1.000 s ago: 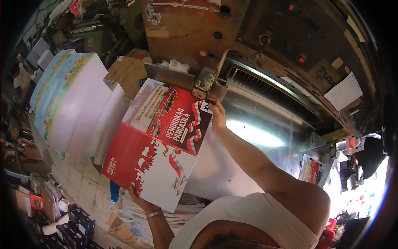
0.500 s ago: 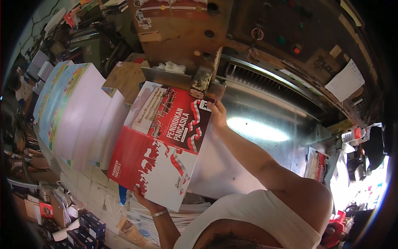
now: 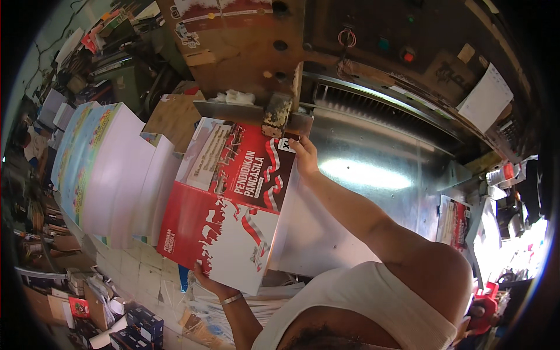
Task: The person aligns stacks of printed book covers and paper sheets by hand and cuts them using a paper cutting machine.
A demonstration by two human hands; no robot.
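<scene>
The two hands are well apart, and both hold the same thing. The left hand [image 3: 214, 284] grips the low edge of a red and white printed sheet [image 3: 227, 201], and the right hand [image 3: 303, 154] pinches its top right corner. I can't tell if this is one sheet or a pile of them. Its right side is over the shiny metal worktop [image 3: 332, 242], and its left part sticks out past the worktop's side. Its top edge is just beside a worn metal block [image 3: 276, 116].

How far along is it? The colours are all on the sheet, and its picture parts are joined in one big piece. I see no cut or fold in it. It is not let go yet, so I think this bit is not done. How much is left, I can't tell.

Farther out, on the left, tall stacks of paper [image 3: 119, 175] stand with blue along their edge. A brown box [image 3: 174, 119] is behind them; I can't see inside it. On the right, by the end of the worktop, is another red print [image 3: 454, 221].

Low on the left, an open cardboard box [image 3: 96, 303] seems to have papers in it. Near it are dark boxes [image 3: 144, 324], and what they hold is hidden.
</scene>
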